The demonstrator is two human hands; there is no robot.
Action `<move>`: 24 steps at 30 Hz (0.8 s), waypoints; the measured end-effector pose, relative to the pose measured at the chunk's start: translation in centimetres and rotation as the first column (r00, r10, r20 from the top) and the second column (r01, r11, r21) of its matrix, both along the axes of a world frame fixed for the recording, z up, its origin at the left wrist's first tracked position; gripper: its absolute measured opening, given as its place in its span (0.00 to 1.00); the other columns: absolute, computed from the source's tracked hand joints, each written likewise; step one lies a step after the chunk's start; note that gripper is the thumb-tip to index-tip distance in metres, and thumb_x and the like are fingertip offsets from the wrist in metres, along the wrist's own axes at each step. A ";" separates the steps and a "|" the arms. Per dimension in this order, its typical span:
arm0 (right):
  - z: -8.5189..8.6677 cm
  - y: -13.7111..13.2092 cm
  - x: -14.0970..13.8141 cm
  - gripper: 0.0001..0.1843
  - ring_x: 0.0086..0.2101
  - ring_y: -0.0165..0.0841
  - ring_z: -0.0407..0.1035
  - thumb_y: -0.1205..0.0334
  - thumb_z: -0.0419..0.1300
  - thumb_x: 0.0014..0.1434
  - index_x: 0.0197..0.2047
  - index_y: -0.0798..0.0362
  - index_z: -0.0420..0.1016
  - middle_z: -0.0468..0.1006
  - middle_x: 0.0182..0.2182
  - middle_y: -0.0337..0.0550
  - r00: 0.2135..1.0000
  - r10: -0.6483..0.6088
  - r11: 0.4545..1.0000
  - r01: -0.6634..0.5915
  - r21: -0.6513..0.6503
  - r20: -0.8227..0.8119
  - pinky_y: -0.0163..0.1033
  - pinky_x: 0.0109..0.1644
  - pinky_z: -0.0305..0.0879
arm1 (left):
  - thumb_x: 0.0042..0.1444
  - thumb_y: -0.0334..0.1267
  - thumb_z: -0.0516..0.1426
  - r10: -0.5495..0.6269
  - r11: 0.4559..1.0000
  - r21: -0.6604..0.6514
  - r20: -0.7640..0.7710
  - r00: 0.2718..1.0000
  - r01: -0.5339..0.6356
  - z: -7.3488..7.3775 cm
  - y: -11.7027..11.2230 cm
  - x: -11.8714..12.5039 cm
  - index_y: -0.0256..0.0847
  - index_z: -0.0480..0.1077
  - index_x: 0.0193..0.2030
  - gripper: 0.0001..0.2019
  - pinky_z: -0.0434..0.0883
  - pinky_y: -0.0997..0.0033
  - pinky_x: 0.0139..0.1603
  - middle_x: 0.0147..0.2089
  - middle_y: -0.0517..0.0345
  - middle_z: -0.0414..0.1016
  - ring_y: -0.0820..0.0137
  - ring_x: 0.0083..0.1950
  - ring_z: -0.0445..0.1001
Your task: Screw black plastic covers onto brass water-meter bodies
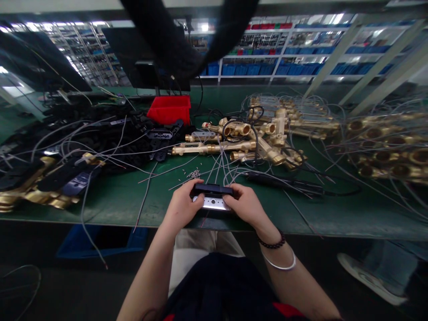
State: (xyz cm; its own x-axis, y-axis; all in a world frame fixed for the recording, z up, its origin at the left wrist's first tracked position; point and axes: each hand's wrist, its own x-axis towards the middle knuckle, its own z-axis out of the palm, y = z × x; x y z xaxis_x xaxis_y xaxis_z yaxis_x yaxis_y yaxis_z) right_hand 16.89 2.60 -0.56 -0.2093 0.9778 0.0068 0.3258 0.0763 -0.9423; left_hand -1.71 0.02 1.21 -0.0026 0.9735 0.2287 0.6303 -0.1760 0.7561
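A small flat part [213, 197], black on top with a silvery plate under it, is held over the near edge of the green bench [140, 203]. My left hand [183, 206] grips its left end with fingers curled and the thumb on top. My right hand [244, 204] pinches its right end the same way; that wrist wears a bead bracelet and a silver bangle. Thin grey wires [220, 167] fan out on the bench just beyond the part, next to a scatter of tiny screws [194, 173].
Brass valve bodies [247, 140] with wires lie ahead and more brass fittings [384, 147] fill the right. A heap of black plastic parts [100, 133] covers the left, with a red bin [170, 109] behind. A black tool [284, 183] lies to the right. Another person's shoe [368, 276] shows bottom right.
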 end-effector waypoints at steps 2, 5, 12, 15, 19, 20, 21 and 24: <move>0.0 0.0 -0.1 0.07 0.24 0.30 0.65 0.62 0.57 0.45 0.27 0.55 0.74 0.72 0.20 0.38 0.999 -0.019 0.999 0.018 0.039 0.028 0.33 0.26 0.59 | 0.48 0.28 0.55 0.008 1.000 0.004 -0.015 1.000 -0.008 0.0 0.0 0.1 0.40 0.71 0.46 0.16 0.72 0.71 0.39 0.39 0.57 0.77 0.69 0.38 0.75; -0.1 0.0 -0.2 0.07 0.23 0.30 0.64 0.61 0.57 0.47 0.26 0.55 0.74 0.71 0.19 0.37 0.998 -0.032 0.996 0.027 0.085 0.057 0.33 0.26 0.58 | 0.48 0.27 0.54 0.020 1.000 0.007 -0.022 1.000 -0.020 -0.1 0.1 0.2 0.40 0.72 0.43 0.15 0.70 0.73 0.36 0.37 0.59 0.77 0.70 0.35 0.74; -1.1 -1.5 0.0 0.13 0.35 0.34 0.72 0.60 0.62 0.49 0.39 0.52 0.69 0.77 0.35 0.42 0.979 -0.074 0.994 0.089 0.069 -0.192 0.36 0.37 0.68 | 0.47 0.25 0.53 0.025 0.999 0.044 0.044 0.999 -0.027 -0.3 -0.2 0.3 0.39 0.72 0.37 0.12 0.69 0.73 0.40 0.35 0.61 0.76 0.71 0.36 0.73; -1.6 -2.2 0.3 0.15 0.40 0.34 0.72 0.63 0.63 0.48 0.41 0.50 0.67 0.75 0.42 0.44 0.954 -0.096 0.982 0.138 0.132 -0.284 0.36 0.40 0.70 | 0.47 0.24 0.53 0.009 0.999 0.040 0.065 0.998 -0.012 -0.6 -0.5 0.2 0.40 0.72 0.38 0.13 0.70 0.73 0.39 0.36 0.61 0.76 0.71 0.36 0.73; -1.5 -2.2 0.5 0.12 0.38 0.32 0.71 0.64 0.62 0.52 0.42 0.49 0.74 0.74 0.40 0.43 0.980 -0.038 0.950 0.097 0.298 -0.197 0.37 0.40 0.70 | 0.46 0.23 0.52 -0.009 0.998 0.060 0.056 0.998 0.006 -0.9 -0.6 -0.1 0.40 0.72 0.39 0.15 0.70 0.70 0.43 0.38 0.59 0.77 0.69 0.39 0.74; -1.4 -2.1 0.5 0.11 0.36 0.32 0.70 0.64 0.62 0.52 0.41 0.48 0.75 0.74 0.39 0.43 0.982 -0.030 0.940 0.091 0.328 -0.187 0.37 0.39 0.70 | 0.46 0.23 0.52 -0.019 0.997 0.069 0.053 0.998 0.015 -0.9 -0.6 -0.2 0.40 0.72 0.40 0.15 0.70 0.69 0.44 0.39 0.58 0.77 0.69 0.40 0.74; -1.3 -1.9 0.5 0.10 0.35 0.31 0.70 0.65 0.63 0.52 0.39 0.48 0.76 0.74 0.37 0.42 0.982 -0.028 0.932 0.093 0.351 -0.186 0.36 0.38 0.70 | 0.46 0.23 0.52 -0.034 0.996 0.078 0.050 0.998 0.030 -1.0 -0.5 -0.3 0.40 0.72 0.40 0.16 0.70 0.68 0.45 0.40 0.58 0.77 0.69 0.41 0.74; -0.9 -1.7 0.5 0.05 0.33 0.32 0.69 0.65 0.63 0.52 0.35 0.49 0.77 0.73 0.32 0.42 0.980 -0.035 0.912 0.112 0.396 -0.196 0.36 0.35 0.69 | 0.47 0.24 0.52 -0.089 0.991 0.106 0.067 0.994 0.081 -1.1 -0.5 -0.5 0.41 0.73 0.41 0.16 0.71 0.67 0.47 0.41 0.58 0.78 0.68 0.43 0.75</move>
State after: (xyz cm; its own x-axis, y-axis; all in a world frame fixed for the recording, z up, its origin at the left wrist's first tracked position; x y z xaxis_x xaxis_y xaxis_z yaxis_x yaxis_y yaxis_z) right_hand 17.38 0.87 -1.50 -0.0944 0.8959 0.4341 0.1724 0.4442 -0.8792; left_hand -2.26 -0.46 0.07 0.0594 0.9421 0.3301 0.5550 -0.3060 0.7735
